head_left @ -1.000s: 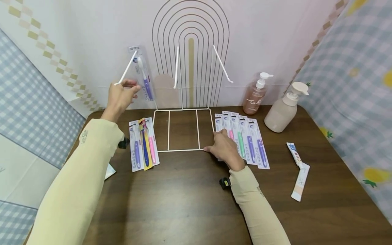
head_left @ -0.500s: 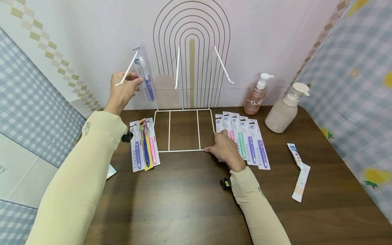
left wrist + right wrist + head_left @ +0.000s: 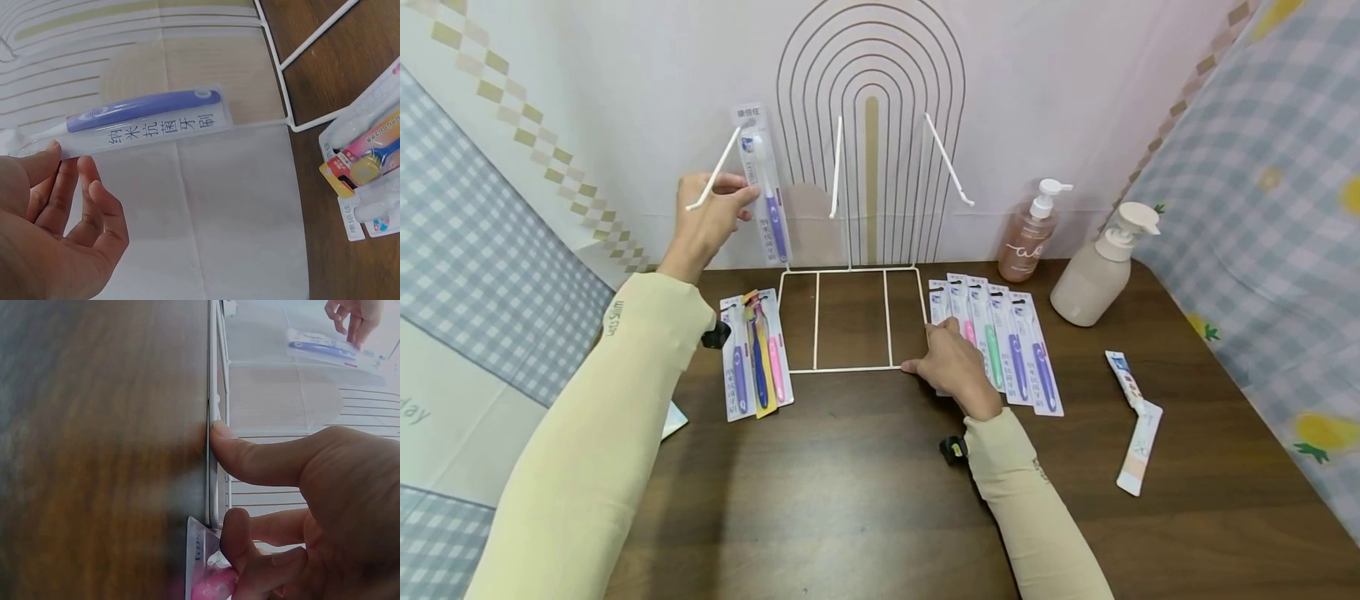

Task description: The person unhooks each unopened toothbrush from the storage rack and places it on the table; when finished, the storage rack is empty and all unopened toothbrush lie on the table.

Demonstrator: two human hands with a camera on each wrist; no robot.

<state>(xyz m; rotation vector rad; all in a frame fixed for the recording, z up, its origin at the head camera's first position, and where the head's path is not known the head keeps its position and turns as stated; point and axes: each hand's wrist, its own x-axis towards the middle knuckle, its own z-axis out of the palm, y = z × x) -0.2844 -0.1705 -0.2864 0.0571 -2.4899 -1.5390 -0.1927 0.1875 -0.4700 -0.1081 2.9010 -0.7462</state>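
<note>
My left hand (image 3: 711, 212) pinches the edge of a packaged toothbrush (image 3: 767, 187) with a purple handle. In the left wrist view, thumb and fingertips grip that clear package near the brush's neck. Its upper end is beside the left prong of a white wire rack (image 3: 850, 369); I cannot tell whether the prong passes through the hanging hole. At the rack's front right corner, my right hand (image 3: 953, 362) holds the base, the thumb (image 3: 250, 456) against the wire and the other fingers curled. A pink-handled toothbrush pack (image 3: 212, 584) lies close to those fingers, partly hidden.
Several packaged toothbrushes (image 3: 1017, 350) fan out right of the rack, and more packs (image 3: 762, 358) lie to its left. A pink pump bottle (image 3: 1025, 242) and a beige pump bottle (image 3: 1092, 279) stand behind. A bent toothpaste tube (image 3: 1138, 433) lies at right.
My left hand has shifted right and slightly up with the toothbrush pack, which has turned its printed face more toward the head camera. The right hand stays on the rack's corner.
</note>
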